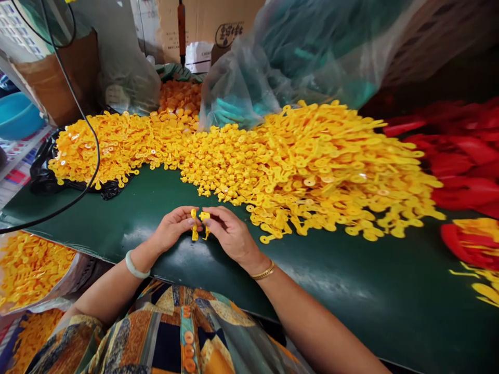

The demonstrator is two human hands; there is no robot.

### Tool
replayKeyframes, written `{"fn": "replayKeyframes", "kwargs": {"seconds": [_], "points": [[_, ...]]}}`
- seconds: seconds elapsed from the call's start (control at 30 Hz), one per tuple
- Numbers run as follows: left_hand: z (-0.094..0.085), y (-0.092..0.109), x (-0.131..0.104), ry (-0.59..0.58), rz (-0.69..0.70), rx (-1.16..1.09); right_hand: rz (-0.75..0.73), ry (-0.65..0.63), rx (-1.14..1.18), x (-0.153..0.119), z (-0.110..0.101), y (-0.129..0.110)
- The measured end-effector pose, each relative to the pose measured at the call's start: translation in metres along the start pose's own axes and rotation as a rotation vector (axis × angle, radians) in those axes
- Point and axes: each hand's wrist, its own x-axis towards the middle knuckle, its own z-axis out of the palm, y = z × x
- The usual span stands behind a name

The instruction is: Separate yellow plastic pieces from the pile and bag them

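Note:
My left hand (174,227) pinches a small yellow plastic piece (194,225), held upright between thumb and fingers. Close beside it, my right hand (233,234) grips another yellow piece (205,216) by thumb and fingertips. Both hands are over the near part of the dark green table (331,275). Beyond them lies a long heap of yellow parts: small chunky ones (218,156) in the middle, long flat ones with round ends (331,161) at the right, and more small parts (113,145) at the left.
Red parts (463,156) lie at the far right, near a red container (454,244) with yellow pieces. A black cable (97,150) hangs at the left. Clear plastic bags (292,62) stand behind the heap. An open sack of yellow parts (70,278) sits below the table's left edge.

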Motion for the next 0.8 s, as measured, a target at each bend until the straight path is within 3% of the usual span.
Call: {"fn": "replayKeyframes", "kwargs": {"seconds": [0.1,0.23,0.47,0.8], "points": [[0.0046,-0.0008,-0.0022,-0.025,0.006,0.015,-0.152,0.006,-0.117,-0.0030,0.0038,-0.0040],[0.0050,-0.0021,-0.0050,-0.037,0.003,0.081,-0.230,0.005,-0.217,-0.0051,0.0076,-0.0019],[0.0095,-0.0039,-0.0105,0.044,0.069,0.307,-0.233,0.036,-0.293,-0.0098,0.0092,0.0013],[0.0066,-0.0033,-0.0091,0.037,0.005,0.212,-0.213,0.018,-0.288,-0.0087,0.0100,0.0040]]}}
